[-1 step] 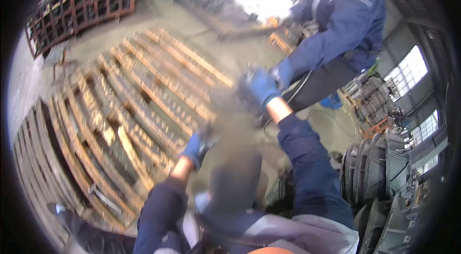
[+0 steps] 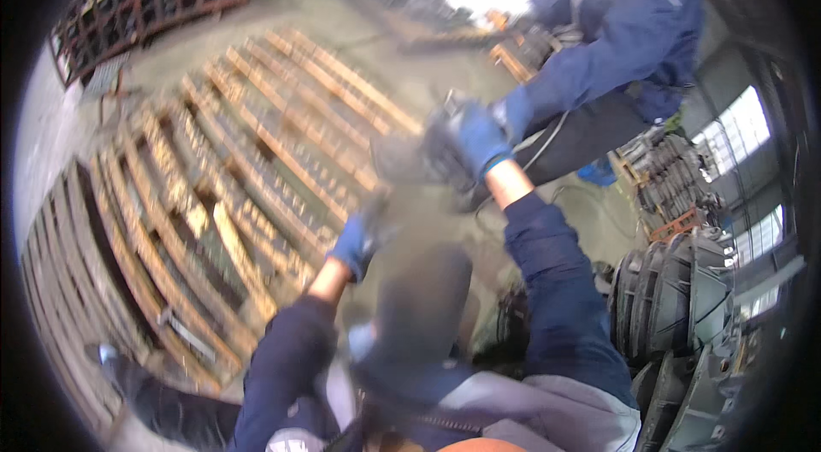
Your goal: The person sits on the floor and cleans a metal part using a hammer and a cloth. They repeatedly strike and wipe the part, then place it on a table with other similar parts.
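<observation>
My right hand (image 2: 481, 144), in a blue glove, is closed round a dark, blurred thing (image 2: 440, 142) with a small shiny tip; its kind is not clear. Nearer to me and further left is my left hand (image 2: 354, 247), also blue-gloved with a dark palm side. Its fingertips smear into a grey blur, so their grip is hidden. Between the hands lies a flat dark-grey shape (image 2: 398, 159), its edges blurred. Right beside my right hand is a co-worker's blue-gloved hand (image 2: 516, 112); whether it touches the same thing I cannot tell.
Wooden slatted pallets (image 2: 256, 153) cover the floor at left. A rust-red metal crate (image 2: 162, 3) of dark parts stands behind. The co-worker (image 2: 633, 33) leans in at far right, with a thin cable (image 2: 547, 140) nearby. Large grey metal castings (image 2: 667, 298) are stacked at right.
The view has shifted slightly, with my hands and the co-worker appearing a little further right. Both hands keep much the same pose.
</observation>
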`<state>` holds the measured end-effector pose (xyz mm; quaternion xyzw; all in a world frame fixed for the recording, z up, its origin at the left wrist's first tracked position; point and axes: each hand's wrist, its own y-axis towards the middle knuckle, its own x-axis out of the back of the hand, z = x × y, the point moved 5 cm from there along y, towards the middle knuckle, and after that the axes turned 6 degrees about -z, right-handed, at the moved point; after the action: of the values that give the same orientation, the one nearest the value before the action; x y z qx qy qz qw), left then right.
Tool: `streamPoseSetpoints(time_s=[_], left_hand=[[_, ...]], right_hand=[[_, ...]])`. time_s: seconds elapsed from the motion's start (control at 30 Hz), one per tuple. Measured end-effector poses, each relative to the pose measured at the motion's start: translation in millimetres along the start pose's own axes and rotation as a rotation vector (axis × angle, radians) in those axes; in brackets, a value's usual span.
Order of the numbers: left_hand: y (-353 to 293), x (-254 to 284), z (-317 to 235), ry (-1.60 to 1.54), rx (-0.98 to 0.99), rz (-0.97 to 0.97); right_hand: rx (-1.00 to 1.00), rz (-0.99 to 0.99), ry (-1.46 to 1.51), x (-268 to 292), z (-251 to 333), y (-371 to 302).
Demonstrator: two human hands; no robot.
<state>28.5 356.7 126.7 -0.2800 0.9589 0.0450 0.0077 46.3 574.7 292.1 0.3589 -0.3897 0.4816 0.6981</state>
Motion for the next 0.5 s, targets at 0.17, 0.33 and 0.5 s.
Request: streamPoseSetpoints(time_s=[0.17,0.33,0.5], left_hand=[[-27.2,24.1,-25.5,0.069,-0.153,-0.054],[-150.8,107.8,-25.9,0.039,-0.002,-0.572],[-260.1,165.0,21.5,-0.164,0.446,-1.134]], right_hand=[[-0.473,-0.34,0.742,-25.5,56.3,-41.2],[-0.213,-0.156,1.121,-164.4,140.9,-69.2],[-0.377,0.109,0.975,-347.1,180.1,-122.2]])
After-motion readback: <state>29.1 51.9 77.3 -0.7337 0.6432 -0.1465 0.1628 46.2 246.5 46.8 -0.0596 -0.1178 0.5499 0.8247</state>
